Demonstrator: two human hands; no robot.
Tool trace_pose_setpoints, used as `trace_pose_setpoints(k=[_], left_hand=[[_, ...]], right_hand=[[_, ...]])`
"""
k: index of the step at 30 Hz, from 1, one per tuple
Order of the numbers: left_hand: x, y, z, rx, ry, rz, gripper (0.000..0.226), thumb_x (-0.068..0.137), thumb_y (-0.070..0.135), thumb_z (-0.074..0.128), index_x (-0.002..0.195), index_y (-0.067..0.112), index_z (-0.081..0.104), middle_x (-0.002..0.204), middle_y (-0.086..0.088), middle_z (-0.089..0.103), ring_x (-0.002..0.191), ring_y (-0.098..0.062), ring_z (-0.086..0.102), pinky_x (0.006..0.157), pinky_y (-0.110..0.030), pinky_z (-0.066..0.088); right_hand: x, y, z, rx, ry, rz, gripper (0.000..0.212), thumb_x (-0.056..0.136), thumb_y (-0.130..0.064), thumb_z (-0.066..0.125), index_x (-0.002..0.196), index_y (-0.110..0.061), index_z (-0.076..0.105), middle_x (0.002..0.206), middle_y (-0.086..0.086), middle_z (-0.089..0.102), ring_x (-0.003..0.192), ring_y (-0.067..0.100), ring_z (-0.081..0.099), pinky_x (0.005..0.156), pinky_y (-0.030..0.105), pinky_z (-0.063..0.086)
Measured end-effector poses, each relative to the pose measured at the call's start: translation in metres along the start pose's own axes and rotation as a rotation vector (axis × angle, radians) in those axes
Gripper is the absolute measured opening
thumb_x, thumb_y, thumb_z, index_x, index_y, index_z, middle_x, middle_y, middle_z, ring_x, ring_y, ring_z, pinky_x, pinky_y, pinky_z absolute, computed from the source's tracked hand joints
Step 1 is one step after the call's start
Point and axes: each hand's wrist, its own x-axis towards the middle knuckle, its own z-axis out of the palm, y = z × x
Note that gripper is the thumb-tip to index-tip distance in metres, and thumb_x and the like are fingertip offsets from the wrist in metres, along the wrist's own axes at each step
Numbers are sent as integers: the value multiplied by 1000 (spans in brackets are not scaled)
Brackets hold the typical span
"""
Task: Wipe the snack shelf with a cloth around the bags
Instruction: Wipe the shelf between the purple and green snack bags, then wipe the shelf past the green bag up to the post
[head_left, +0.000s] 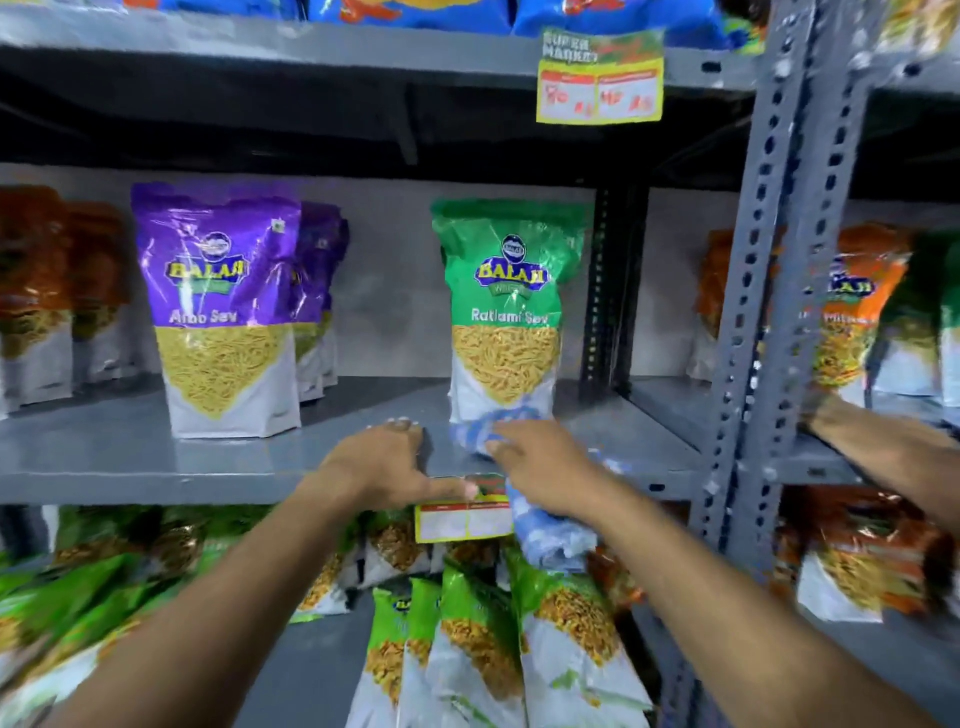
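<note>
A grey metal shelf (130, 457) holds a purple snack bag (223, 312) at the left and a green snack bag (506, 312) at the middle. My right hand (540, 467) grips a blue-and-white cloth (550, 530) against the shelf just in front of the green bag's base; the cloth hangs down over the shelf's front edge. My left hand (379, 467) rests on the front edge of the shelf, fingers curled over the top and thumb pointing right along the lip. It holds nothing.
Orange-brown bags (36, 291) stand at the far left. A perforated grey upright (763, 291) bounds the shelf on the right. Another person's hand (893, 452) reaches into the neighbouring bay. Green bags (467, 639) fill the shelf below. A price tag (462, 517) hangs on the lip.
</note>
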Motion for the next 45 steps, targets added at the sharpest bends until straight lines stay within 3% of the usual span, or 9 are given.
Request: trace_pose_setpoints(k=[3, 6, 9, 18, 22, 28, 35, 40, 45], left_hand=[[4, -1, 3, 0, -12, -1, 121, 41, 110, 24, 113, 16, 52, 124, -5, 55, 107, -25, 52, 90, -45, 46], [2, -2, 1, -4, -13, -6, 117, 41, 109, 22, 108, 18, 52, 121, -3, 55, 105, -25, 52, 88, -44, 46], [-1, -5, -2, 3, -18, -22, 108, 39, 110, 21, 94, 21, 48, 109, -1, 53, 94, -22, 47, 78, -40, 41], [-6, 7, -9, -68, -50, -45, 110, 42, 106, 34, 105, 18, 54, 137, -7, 53, 121, -27, 51, 87, -39, 42], [-9, 10, -15, -64, -92, -37, 100, 55, 98, 45, 109, 15, 57, 138, -9, 51, 124, -27, 49, 90, -39, 40], [2, 15, -15, -55, -144, -19, 126, 41, 107, 34, 120, 12, 55, 140, -10, 51, 126, -28, 47, 100, -42, 40], [7, 12, -3, -11, -120, 10, 143, 35, 110, 24, 135, 11, 46, 153, -7, 41, 139, -26, 37, 114, -50, 27], [4, 14, -4, -2, -123, -12, 143, 41, 107, 24, 148, 12, 36, 162, -8, 26, 147, -24, 28, 120, -47, 22], [3, 18, -3, 16, -105, -30, 140, 43, 108, 22, 145, 13, 39, 158, -8, 36, 143, -24, 35, 118, -45, 27]], right_hand=[[-7, -13, 15, -75, -84, -56, 45, 99, -36, 32, 140, -21, 40, 154, 2, 35, 143, 22, 28, 114, 44, 27], [-6, -8, 17, -90, -7, -40, 47, 99, -39, 29, 140, -22, 40, 153, -1, 37, 141, 18, 32, 114, 40, 28], [-9, 2, 19, -101, 1, 6, 46, 98, -37, 30, 137, -18, 45, 149, 2, 43, 136, 24, 40, 110, 42, 35], [-10, 22, 3, -178, 36, 259, 45, 97, -41, 27, 127, -19, 52, 135, 9, 56, 120, 35, 52, 96, 46, 46], [-9, 18, 4, -122, 146, 238, 34, 97, -37, 30, 87, -17, 56, 103, 16, 65, 100, 37, 59, 77, 43, 48], [-13, 24, 11, -94, 280, 153, 36, 98, -34, 31, 99, -16, 63, 96, 14, 69, 91, 36, 62, 74, 41, 49], [36, 83, -59, 11, 570, 477, 31, 98, -25, 33, 82, -9, 53, 85, 19, 60, 76, 33, 53, 63, 33, 35], [104, 127, -67, -250, 378, 622, 37, 87, -10, 50, 123, -9, 56, 127, 21, 57, 117, 40, 53, 93, 45, 46], [130, 174, -31, -312, 2, 550, 35, 89, -17, 45, 121, -9, 56, 128, 21, 56, 115, 40, 55, 97, 46, 48]])
